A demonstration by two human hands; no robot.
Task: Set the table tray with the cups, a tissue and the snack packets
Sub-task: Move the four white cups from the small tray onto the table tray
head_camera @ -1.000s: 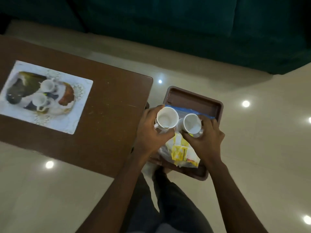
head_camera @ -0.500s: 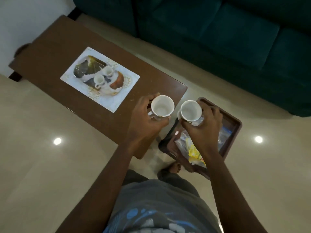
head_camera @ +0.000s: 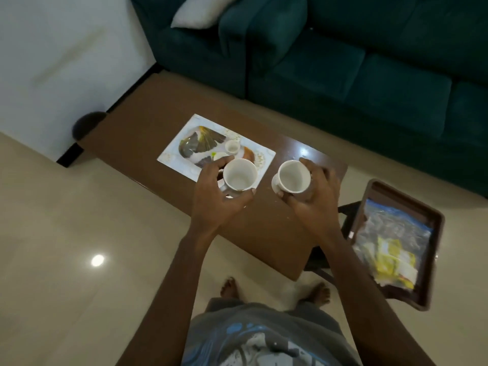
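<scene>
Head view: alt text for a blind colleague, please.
From above: the left hand grips the empty left cup and the right hand the empty right cup, over a brown table with a white patterned mat. A brown tray of bagged snack packets sits to the right; a green sofa beyond.

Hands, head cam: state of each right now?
Left hand: closed, holding the left white cup.
Right hand: closed, holding the right white cup.

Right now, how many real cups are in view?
2. The first cup in the left hand, the second cup in the right hand, both above the brown table. Cups on the placemat look printed.
</scene>
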